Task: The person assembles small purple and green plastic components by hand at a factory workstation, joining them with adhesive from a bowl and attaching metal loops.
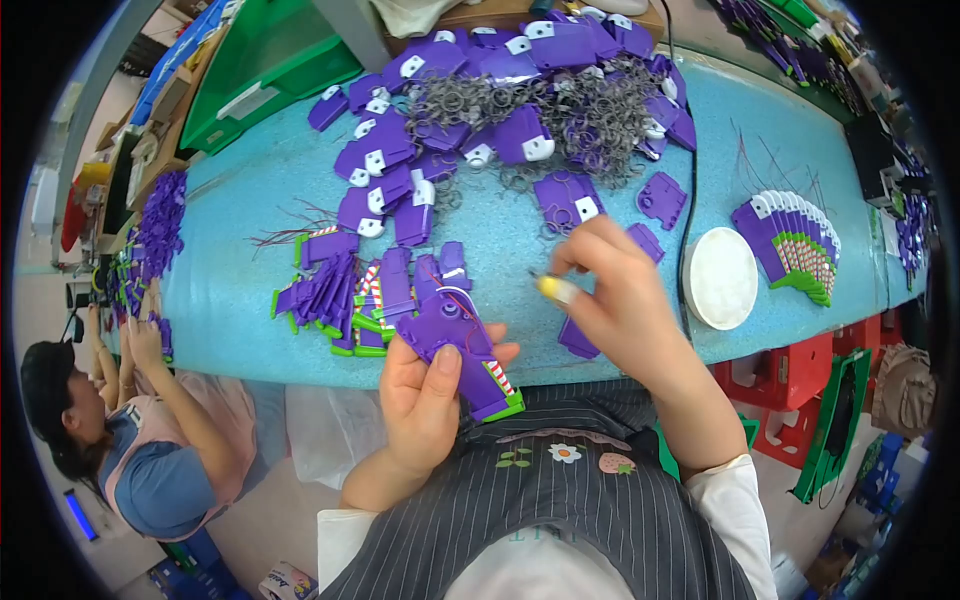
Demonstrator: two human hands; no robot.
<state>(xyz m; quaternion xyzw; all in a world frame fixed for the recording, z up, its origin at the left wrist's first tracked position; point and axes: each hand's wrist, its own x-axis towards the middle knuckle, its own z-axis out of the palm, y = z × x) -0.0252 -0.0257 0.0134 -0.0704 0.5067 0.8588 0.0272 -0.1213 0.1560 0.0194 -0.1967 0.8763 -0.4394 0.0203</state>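
My left hand (422, 398) is closed round a purple plastic shell (447, 325) with a round fitting, thin red wires, a striped strip and a green end. To the right, my right hand (622, 300) is raised over the table with its thumb and fingers pinched. A small yellow and whitish thing (555, 290) shows at its thumb tip; I cannot tell whether it is held or wrapped on. Beside the left hand lies a stack of purple pieces (325, 295) with green ends and red wires. Loose purple shells (577, 338) lie below the right hand.
Grey rings (600, 115) and purple-and-white shells (410, 65) are heaped at the back of the blue table (250, 180). A round white lid or dish (720, 278) and fanned purple pieces (795, 245) lie right, past a black cable (690, 220). A co-worker (170, 450) sits left.
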